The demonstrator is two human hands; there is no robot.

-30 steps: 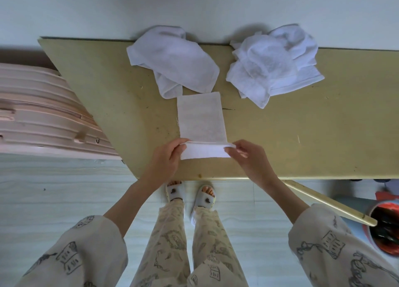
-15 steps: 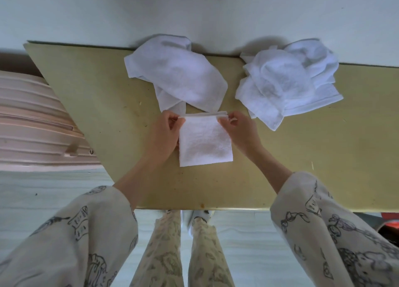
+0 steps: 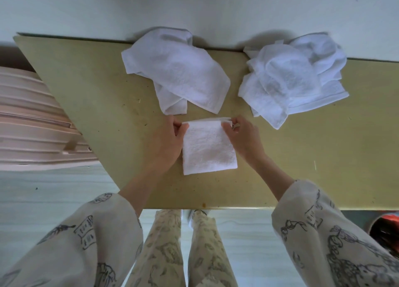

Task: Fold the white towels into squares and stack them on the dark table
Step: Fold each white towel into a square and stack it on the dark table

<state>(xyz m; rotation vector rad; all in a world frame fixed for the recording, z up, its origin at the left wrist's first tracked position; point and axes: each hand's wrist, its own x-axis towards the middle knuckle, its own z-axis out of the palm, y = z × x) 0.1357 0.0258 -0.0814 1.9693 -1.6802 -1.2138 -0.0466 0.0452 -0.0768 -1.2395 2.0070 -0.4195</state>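
A small white towel (image 3: 208, 148), folded to a near square, lies flat on the olive-yellow table (image 3: 103, 96) in front of me. My left hand (image 3: 166, 142) pinches its far left corner and my right hand (image 3: 241, 137) pinches its far right corner, holding the folded-over edge down. Behind it a loosely crumpled white towel (image 3: 177, 70) lies at the table's back middle. A heap of several unfolded white towels (image 3: 293, 77) sits at the back right.
A pink ribbed suitcase (image 3: 32, 122) stands left of the table. A bin with a red lining (image 3: 386, 228) is at the lower right on the pale floor. The wall runs directly behind the table's far edge.
Both hands carried the towel's near edge away from me and laid it on the far edge, halving the long strip into a square. My view has come closer to the table.
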